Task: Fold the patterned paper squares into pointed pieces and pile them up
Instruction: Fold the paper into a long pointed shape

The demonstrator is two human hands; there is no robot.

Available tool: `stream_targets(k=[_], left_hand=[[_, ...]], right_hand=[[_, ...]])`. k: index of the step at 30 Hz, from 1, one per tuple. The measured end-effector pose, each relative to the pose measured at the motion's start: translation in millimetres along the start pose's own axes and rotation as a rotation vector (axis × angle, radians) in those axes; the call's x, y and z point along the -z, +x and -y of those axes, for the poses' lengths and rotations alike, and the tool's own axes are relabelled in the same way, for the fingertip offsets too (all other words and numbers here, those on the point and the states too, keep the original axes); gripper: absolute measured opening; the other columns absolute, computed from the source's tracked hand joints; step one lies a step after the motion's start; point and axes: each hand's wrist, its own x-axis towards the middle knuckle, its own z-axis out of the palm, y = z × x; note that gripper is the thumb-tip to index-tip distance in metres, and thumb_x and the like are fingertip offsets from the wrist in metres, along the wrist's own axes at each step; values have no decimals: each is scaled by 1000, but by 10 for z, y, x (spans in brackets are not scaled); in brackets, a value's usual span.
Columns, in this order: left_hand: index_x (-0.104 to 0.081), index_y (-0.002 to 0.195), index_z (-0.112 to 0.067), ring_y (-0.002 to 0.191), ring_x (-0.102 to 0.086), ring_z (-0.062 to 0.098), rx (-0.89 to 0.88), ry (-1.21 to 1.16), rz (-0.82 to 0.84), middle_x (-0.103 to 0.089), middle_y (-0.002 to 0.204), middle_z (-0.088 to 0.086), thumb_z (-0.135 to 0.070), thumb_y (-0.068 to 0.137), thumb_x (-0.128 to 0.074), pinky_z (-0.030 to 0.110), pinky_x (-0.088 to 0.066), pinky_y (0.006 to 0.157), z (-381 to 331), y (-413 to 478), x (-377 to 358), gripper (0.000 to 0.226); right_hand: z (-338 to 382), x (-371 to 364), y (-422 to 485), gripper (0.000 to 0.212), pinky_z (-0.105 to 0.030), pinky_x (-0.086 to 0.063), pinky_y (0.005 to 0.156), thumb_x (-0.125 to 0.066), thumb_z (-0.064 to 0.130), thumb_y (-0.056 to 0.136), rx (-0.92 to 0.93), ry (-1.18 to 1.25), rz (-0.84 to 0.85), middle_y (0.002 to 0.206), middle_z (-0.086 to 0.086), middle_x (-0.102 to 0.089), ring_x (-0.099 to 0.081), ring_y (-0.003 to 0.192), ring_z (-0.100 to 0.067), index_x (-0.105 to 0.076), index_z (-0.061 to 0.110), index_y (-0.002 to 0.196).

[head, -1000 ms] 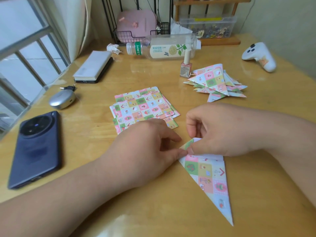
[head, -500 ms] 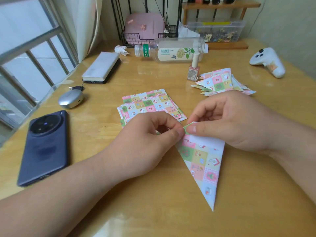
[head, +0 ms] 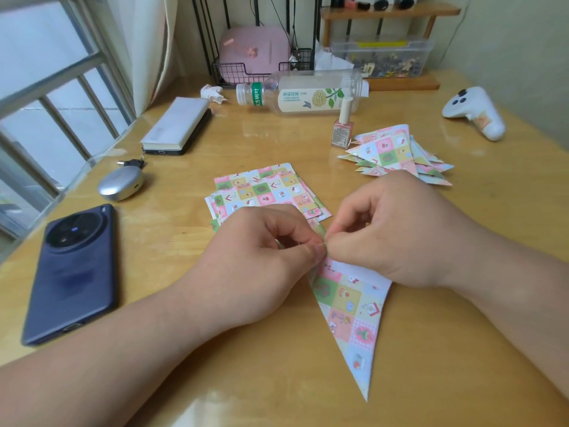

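Near middle of the desk: a long pointed piece of patterned paper lies flat. Its wide end is tucked under the two hands, and its tip aims at the near edge, a little to the right.
Left hand: curled, with thumb and forefinger pinching the far left corner of the pointed piece.
Right hand: also curled, pinching that same corner from the right. The heel of the hand covers part of the white strip along the wide end.
Fingers: both sets meet at the one corner and touch each other. They hide the shape of the fold beneath them.
Long axis: it runs from the pinched corner at the far end to the free tip at the near end. Everything nearer than the hands lies loose on the desk.
Step, as I judge it: a small last crease at the corner, with the piece close to done.
Finished pile: pointed pieces are heaped to the far right, beyond the right hand and just beside a nail polish bottle. The right hand is the nearer one, so it looks best placed to carry the piece over.
Flat squares: a stack sits just beyond the left hand, its near edge hidden by that hand. That hand is nearer for the next sheet.
Left side: a dark phone lies well apart from the paper.
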Motion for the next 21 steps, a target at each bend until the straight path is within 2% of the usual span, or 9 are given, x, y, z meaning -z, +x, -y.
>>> stream_targets(k=[4, 7, 9, 11, 12, 14, 15, 18, 21], left_hand=[[-74, 65, -17, 68, -60, 9, 11, -29, 4, -68, 75, -6, -25, 75, -68, 21, -45, 64, -12, 14, -7, 15], [-74, 65, -14, 70, -62, 13, 20, -40, -12, -69, 76, -3, -24, 76, -68, 24, -47, 65, 8, 15, 32, 16], [-75, 68, -15, 75, -64, 16, 24, -43, -23, -71, 79, -3, -25, 77, -68, 24, -48, 68, 28, 18, 60, 16], [-77, 71, -15, 78, -65, 17, 26, -41, -30, -72, 81, -4, -26, 79, -68, 24, -49, 70, 28, 18, 58, 16], [-77, 72, -15, 77, -65, 17, 27, -40, -32, -72, 82, -4, -25, 80, -69, 25, -49, 70, 16, 17, 45, 15], [-77, 73, -16, 78, -65, 19, 32, -40, -31, -72, 83, -4, -25, 81, -70, 32, -51, 72, -7, 15, 13, 13], [-77, 74, -17, 79, -66, 22, 37, -41, -37, -72, 83, -4, -26, 80, -70, 36, -52, 74, -14, 17, 1, 13], [-77, 75, -17, 84, -65, 32, 60, -64, -61, -73, 84, -1, -30, 78, -69, 50, -54, 80, -35, 18, -9, 15], [-77, 75, -18, 86, -66, 34, 68, -72, -62, -73, 84, 1, -31, 77, -69, 54, -53, 83, -55, 13, -4, 15]], right_hand=[[20, 73, 13, 15, -22, -38, 46, -66, 28, 54, -86, -50, 21, 51, 1, -62, -45, 47, -5, -75, 17, 59], [-71, 258, 65, 12, -22, -39, 46, -69, 27, 56, -135, -121, -146, 58, -3, -68, -48, 48, -9, -75, 18, 59], [-162, 386, 110, 5, -29, -50, 59, -73, 23, 62, -128, -83, -253, 63, -5, -71, -58, 58, -18, -76, 20, 62], [-205, 400, 123, 4, -44, -57, 75, -76, 24, 68, -44, 63, -203, 70, -4, -75, -68, 70, -23, -78, 21, 69], [-195, 347, 106, 9, -46, -57, 79, -76, 27, 69, -5, 110, -139, 74, -3, -76, -70, 75, -23, -79, 20, 73], [-174, 194, 75, 14, -39, -55, 74, -81, 32, 73, 49, 120, -21, 76, 1, -76, -71, 77, -21, -80, 19, 78], [-171, 127, 75, 10, -35, -54, 69, -83, 28, 77, 81, 102, 17, 74, 2, -76, -70, 72, -16, -80, 19, 78], [-206, 54, 97, 9, -24, -48, 57, -77, 18, 83, 151, 70, 38, 68, 2, -73, -60, 60, -3, -78, 19, 75], [-217, 73, 100, 9, -20, -48, 57, -77, 19, 83, 169, 74, 36, 69, 3, -74, -61, 59, -2, -77, 20, 74]])
